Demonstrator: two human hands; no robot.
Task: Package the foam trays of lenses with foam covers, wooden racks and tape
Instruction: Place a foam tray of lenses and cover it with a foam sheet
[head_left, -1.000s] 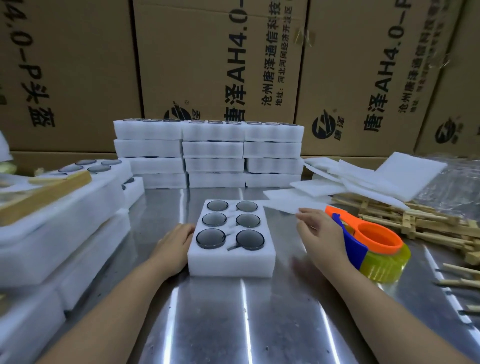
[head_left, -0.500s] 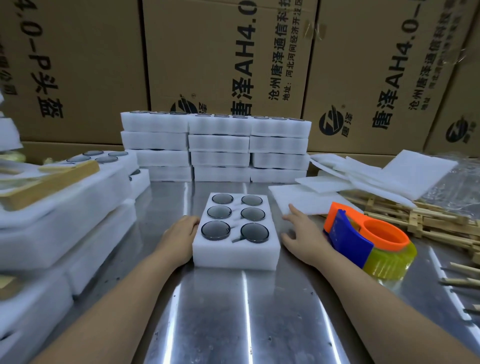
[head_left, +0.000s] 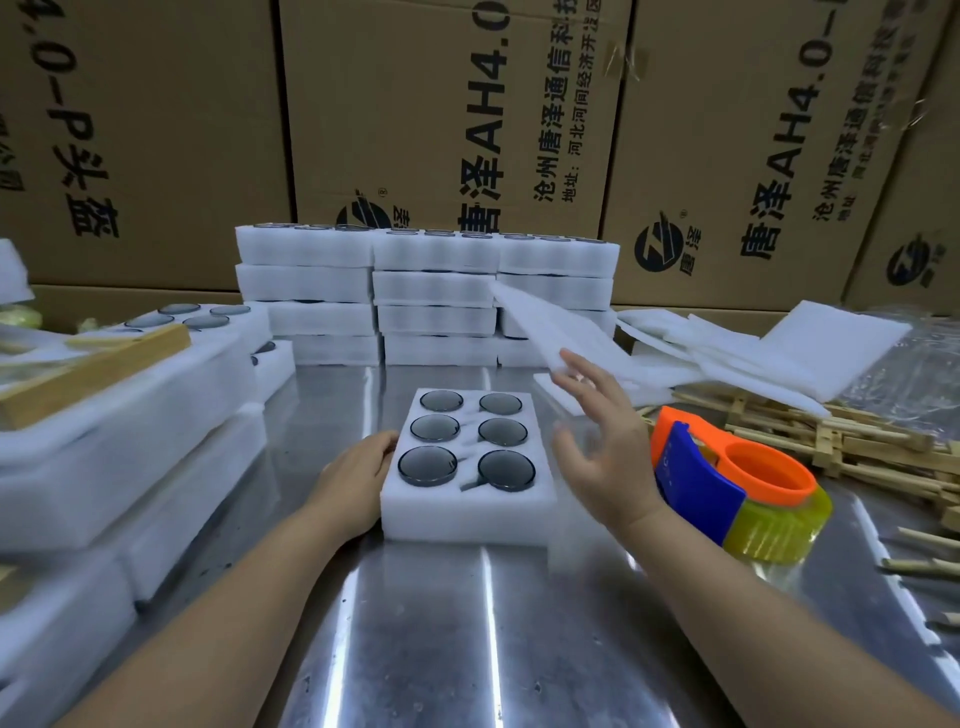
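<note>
— So, where is the tray?
— In the middle of the steel table (head_left: 467, 649). It is a white foam tray (head_left: 467, 514), a thick block lying flat. A thin white foam cover (head_left: 550, 332) hangs tilted in the air past its far right corner.
— And the hands?
— The left hand (head_left: 358, 473) rests against the tray's left wall, its grip slack and holding nothing. The right hand (head_left: 602, 447) is raised with fingers spread, fingertips at the cover's near edge. Blur hides whether that grip pinches it.
— The lenses?
— Six dark round lenses (head_left: 435, 427), two columns of three, each in its own well.
— Anything changed from half a second ago?
— The right hand was low beside the tray and the cover lay flat. The left hand has not moved.
</note>
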